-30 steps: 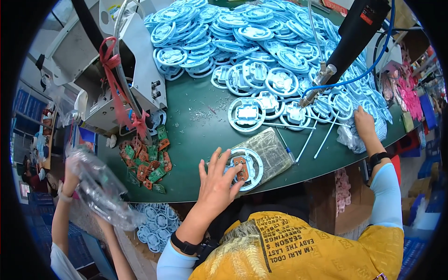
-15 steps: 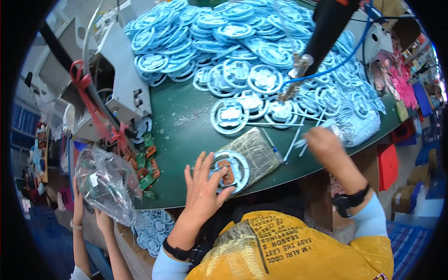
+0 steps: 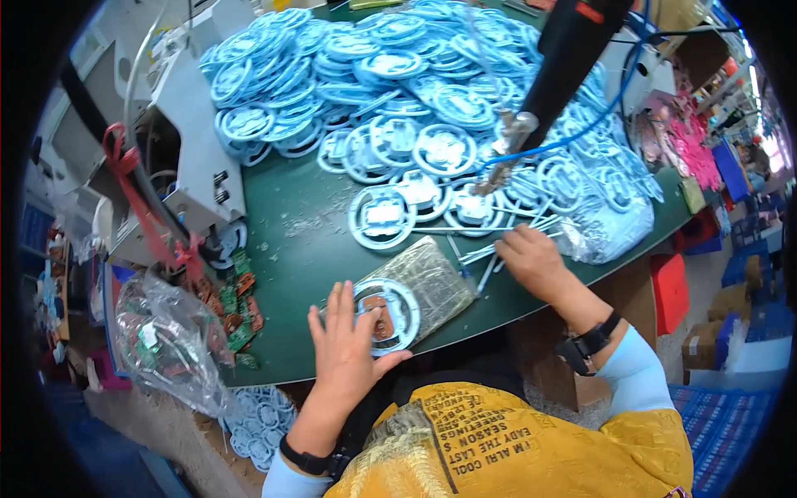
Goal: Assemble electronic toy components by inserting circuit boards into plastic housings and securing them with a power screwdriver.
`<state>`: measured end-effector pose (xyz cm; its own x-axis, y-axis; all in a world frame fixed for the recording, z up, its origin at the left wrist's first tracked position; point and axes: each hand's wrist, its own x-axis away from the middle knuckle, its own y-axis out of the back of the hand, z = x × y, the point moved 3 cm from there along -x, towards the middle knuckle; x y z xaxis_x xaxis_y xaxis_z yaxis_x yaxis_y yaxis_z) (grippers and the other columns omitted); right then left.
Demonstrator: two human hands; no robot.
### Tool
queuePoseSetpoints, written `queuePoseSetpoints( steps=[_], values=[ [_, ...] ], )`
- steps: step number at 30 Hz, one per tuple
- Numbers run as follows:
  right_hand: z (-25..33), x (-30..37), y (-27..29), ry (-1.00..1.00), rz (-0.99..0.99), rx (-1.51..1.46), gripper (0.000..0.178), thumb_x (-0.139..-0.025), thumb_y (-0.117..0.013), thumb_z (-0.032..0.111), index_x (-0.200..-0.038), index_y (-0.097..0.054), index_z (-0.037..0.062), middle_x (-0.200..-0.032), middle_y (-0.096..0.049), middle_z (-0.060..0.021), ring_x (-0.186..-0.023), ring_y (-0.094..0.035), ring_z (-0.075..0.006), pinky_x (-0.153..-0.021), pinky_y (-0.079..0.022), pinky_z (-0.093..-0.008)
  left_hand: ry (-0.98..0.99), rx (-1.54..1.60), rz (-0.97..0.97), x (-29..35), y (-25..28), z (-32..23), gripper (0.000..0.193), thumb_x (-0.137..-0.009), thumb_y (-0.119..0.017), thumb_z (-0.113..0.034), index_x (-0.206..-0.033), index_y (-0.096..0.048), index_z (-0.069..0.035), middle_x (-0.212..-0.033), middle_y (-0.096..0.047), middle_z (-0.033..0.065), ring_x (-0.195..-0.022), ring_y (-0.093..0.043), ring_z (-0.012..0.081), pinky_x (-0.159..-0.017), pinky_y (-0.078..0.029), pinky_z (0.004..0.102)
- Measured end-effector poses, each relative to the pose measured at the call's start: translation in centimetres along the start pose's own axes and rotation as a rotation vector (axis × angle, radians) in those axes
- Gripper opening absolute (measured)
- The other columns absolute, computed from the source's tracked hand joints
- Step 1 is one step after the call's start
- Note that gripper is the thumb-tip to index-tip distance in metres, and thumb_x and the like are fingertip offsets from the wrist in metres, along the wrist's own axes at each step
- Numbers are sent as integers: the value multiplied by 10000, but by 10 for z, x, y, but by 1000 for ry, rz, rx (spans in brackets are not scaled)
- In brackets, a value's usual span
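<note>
My left hand (image 3: 342, 353) lies with fingers spread at a light blue round plastic part (image 3: 405, 314). Its index finger rests on a small orange-brown circuit board (image 3: 382, 319) set inside the ring, and its thumb is by the lower rim. The part sits against a flat block wrapped in shiny tape (image 3: 427, 278). My right hand (image 3: 535, 264) has its fingers curled closed among thin white sticks (image 3: 477, 254). What its fingertips pinch is hidden. Just beyond the sticks are more round blue parts (image 3: 382, 217).
A large heap of blue parts (image 3: 398, 62) covers the back of the green table (image 3: 290, 207). A black tool (image 3: 573, 66) with a blue cable hangs over it. At left are a grey machine (image 3: 195, 124), circuit boards (image 3: 241, 332) and a clear plastic bag (image 3: 166, 340).
My right hand has come left and nearer onto the sticks, its fingers closed. The co-worker's hands at the bag have left the view. The whole scene has shifted left a little.
</note>
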<state>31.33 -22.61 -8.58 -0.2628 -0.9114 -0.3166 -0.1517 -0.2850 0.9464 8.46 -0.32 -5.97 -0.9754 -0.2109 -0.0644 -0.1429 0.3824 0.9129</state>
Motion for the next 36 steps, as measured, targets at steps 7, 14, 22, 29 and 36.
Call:
queuePoseSetpoints(
  steps=[7,14,22,29,36],
  values=[
    [12,-14,14,9,-158,-215,217,-715,-723,50,-913,-636,74,-911,-632,-59,-876,-627,-267,-846,-504,-395,-13,127,-89,-5,-13,0,696,-577,-933,-330,-1117,-589,-57,-1441,-410,322,-1345,-418,446,-1106,-283,602],
    [8,-10,8,-90,-247,-326,229,-752,-750,53,-966,-671,79,-893,-642,-65,-800,-635,-277,-728,-503,-397,-67,179,-222,-4,-18,7,654,-544,-937,-279,-1056,-604,-42,-1414,-444,316,-1274,-481,456,-1071,-355,564],
    [59,-13,11,-131,0,-574,169,-821,-722,88,-982,-671,78,-793,-571,-61,-732,-616,-259,-596,-494,-369,-117,262,-317,0,-24,14,641,-547,-928,-270,-1040,-597,-28,-1392,-446,326,-1221,-501,474,-1013,-401,546],
    [65,-25,-1,-123,67,-759,110,-843,-709,103,-920,-645,58,-822,-581,-75,-766,-621,-288,-627,-501,-377,-133,268,-340,1,-23,17,653,-531,-934,-260,-1037,-591,-31,-1406,-442,309,-1183,-525,474,-974,-433,523],
    [62,-28,-6,-151,123,-884,107,-864,-701,114,-946,-662,58,-853,-585,-84,-773,-621,-306,-630,-493,-384,-133,267,-317,0,-22,16,654,-525,-931,-266,-1036,-596,-35,-1396,-453,309,-1218,-518,457,-996,-422,529]
  ],
)
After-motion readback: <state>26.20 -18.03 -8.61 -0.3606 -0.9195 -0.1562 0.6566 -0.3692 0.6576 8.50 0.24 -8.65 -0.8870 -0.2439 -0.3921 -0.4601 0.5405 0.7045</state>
